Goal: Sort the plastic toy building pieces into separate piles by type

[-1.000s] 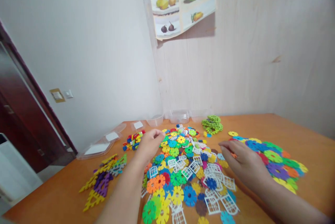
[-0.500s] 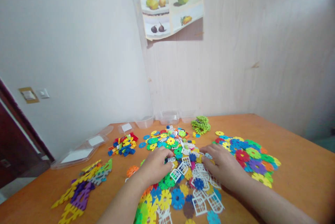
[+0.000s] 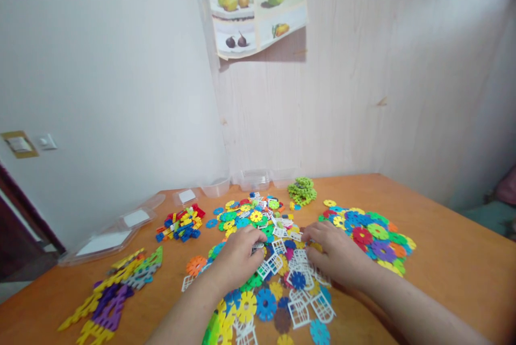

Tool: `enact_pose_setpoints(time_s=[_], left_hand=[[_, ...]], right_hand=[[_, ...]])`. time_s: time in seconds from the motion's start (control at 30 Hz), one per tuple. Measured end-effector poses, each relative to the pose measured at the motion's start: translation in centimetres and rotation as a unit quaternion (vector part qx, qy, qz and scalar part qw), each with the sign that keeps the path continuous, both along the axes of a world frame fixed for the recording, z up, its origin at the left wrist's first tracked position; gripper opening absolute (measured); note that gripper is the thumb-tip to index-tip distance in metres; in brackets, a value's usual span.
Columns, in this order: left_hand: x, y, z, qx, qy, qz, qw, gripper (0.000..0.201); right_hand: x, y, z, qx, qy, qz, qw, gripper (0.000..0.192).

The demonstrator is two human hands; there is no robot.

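My left hand [image 3: 241, 254] rests over the left side of a mixed pile, its thumb and index finger apart. A small white window-frame piece [image 3: 258, 246] shows in that gap, though I cannot tell whether the hand touches it. On the pile's right side lies my right hand [image 3: 336, 253], fingers loosely bent and apart over white window pieces [image 3: 300, 264]. Between the hands are notched plastic discs, among them a dark blue disc [image 3: 298, 280]. Nearer me are a bright blue disc [image 3: 266, 304] and a yellow disc [image 3: 246, 307]. My fingers hide parts of the pile.
Right of the pile is a heap of discs [image 3: 371, 235]. Left are small building bricks [image 3: 181, 224] and notched strips [image 3: 110, 302]. At the back stand clear plastic containers [image 3: 215, 186] and a green cluster [image 3: 302, 190]. Clear lids [image 3: 105, 243] lie along the left edge.
The view has swung slightly right, so the scene sits further left. My right hand has shifted a little inward over the white pieces; my left hand stays nearly where it was.
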State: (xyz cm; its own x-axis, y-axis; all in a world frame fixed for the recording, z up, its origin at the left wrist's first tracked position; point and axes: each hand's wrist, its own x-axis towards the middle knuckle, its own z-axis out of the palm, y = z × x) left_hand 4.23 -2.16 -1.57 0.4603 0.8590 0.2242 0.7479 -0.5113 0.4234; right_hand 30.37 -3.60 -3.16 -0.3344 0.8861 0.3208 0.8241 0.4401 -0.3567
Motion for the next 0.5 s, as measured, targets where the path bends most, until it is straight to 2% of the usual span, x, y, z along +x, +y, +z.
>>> enact_pose_setpoints(time_s=[0.2, 0.5], left_hand=[[0.0, -0.2, 0.2, -0.004, 0.019, -0.007, 1.0, 0.017], [-0.2, 0.1, -0.2, 0.016, 0.02, -0.013, 1.0, 0.016]], right_hand=[[0.3, -1.0, 0.9, -0.031, -0.014, 0.022, 0.999, 0.019], [-0.7, -1.3, 0.7, -0.023, -0.011, 0.077, 0.997, 0.018]])
